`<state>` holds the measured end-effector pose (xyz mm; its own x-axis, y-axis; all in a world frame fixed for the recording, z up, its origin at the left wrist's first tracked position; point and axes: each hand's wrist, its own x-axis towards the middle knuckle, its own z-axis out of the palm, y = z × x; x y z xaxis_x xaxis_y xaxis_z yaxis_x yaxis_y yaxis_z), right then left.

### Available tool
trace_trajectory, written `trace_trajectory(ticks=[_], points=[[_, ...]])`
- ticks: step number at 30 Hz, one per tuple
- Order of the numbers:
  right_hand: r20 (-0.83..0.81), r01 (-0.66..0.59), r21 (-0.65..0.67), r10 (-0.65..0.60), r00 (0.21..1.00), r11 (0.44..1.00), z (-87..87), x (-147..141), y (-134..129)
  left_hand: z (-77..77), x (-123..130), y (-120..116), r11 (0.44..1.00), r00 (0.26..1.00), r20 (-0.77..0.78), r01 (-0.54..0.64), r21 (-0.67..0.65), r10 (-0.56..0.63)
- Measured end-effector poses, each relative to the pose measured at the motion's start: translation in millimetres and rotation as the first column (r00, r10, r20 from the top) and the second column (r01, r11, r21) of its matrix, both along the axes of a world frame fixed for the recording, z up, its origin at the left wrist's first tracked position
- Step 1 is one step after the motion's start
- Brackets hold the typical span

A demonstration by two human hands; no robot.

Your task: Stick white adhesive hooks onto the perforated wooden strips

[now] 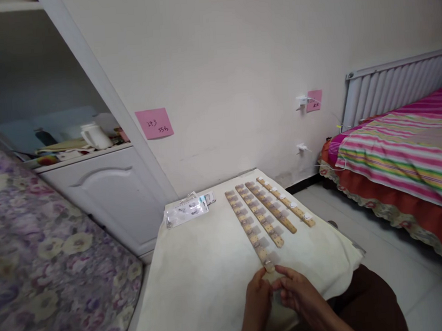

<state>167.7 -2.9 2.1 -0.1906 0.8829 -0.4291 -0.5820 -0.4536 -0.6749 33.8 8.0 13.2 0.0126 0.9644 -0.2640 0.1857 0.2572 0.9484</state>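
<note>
My left hand (257,294) and my right hand (296,286) meet at the near end of the longest wooden strip (243,219). Between their fingertips is a small pale, partly see-through piece (269,266), pinched from both sides; its exact kind is too small to make out. Along this strip stand several thin, clear-looking pieces in a row. To its right lie more wooden strips: two shorter ones (259,216) (271,206) with similar pieces, and an outer strip (286,201) bearing small white items.
Flat clear plastic packets (186,210) lie at the back left of the cloth-covered table (197,267). A wall stands behind it, with a cabinet (106,192) and floral fabric (62,265) on the left. A bed (403,149) is at right.
</note>
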Motion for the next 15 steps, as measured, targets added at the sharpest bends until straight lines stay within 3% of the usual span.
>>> trace_trajectory(ticks=[4,11,15], points=[[0.001,0.042,0.028,-0.042,0.999,0.999,-2.9,-1.9,3.0,5.2,-4.2,-0.2,0.997,0.999,-0.012,-0.029,0.077,0.03],[0.053,0.106,0.085,-0.111,0.992,0.991,-1.4,-8.2,9.8,10.4,-6.1,0.2,0.998,0.996,0.069,-0.054,0.043,0.051],[-0.007,0.122,0.093,-0.122,0.993,0.988,2.1,-14.4,12.0,13.2,-6.4,1.4,0.995,0.991,0.111,-0.082,0.052,0.075]])
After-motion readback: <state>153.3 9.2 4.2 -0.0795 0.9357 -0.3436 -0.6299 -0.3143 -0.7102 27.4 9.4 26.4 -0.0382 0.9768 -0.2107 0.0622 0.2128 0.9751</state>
